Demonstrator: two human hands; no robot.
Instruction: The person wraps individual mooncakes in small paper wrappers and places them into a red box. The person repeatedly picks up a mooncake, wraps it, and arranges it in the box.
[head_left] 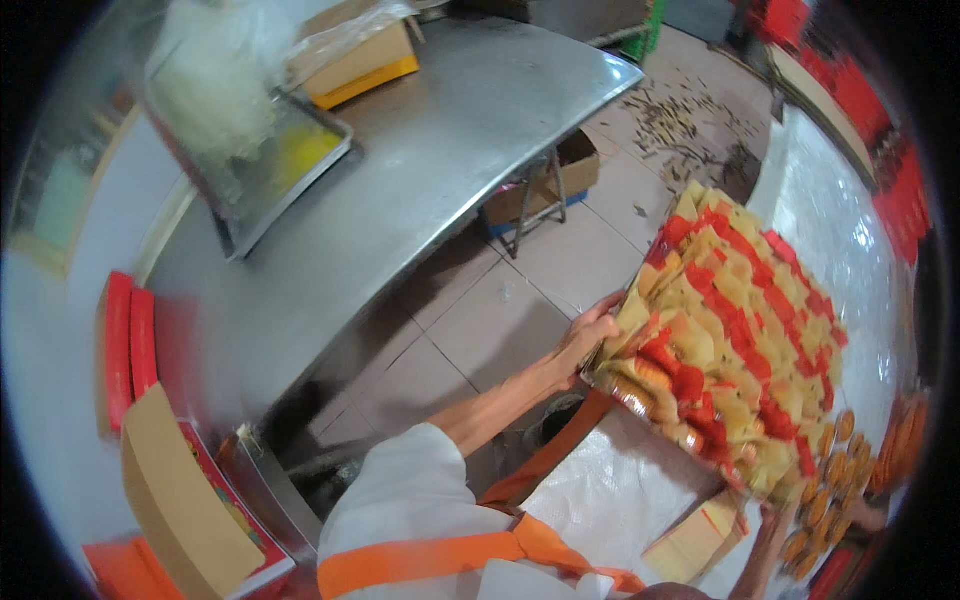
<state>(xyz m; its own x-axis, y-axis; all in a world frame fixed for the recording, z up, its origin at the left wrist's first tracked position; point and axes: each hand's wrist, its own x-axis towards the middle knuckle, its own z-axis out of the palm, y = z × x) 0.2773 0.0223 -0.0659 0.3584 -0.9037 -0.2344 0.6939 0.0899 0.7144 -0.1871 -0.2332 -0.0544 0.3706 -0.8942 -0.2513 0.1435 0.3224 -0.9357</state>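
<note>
Head view: a loaded tray is held tilted above a white-covered table, at the right of the scene. Its load is hidden largely beneath overlapping red and tan paper pieces. The left hand grips the tray's left edge, its fingers closed about the rim. The right hand meets the near right corner; its fingers are partly hidden, so whether they are closed cannot be told. Just beside that corner lie round, browned pieces, and a stack of tan paper rests below the tray. On the left, a metal table bears a shallow metal pan and an open cardboard box. Dark scraps litter the tiled floor.
</note>
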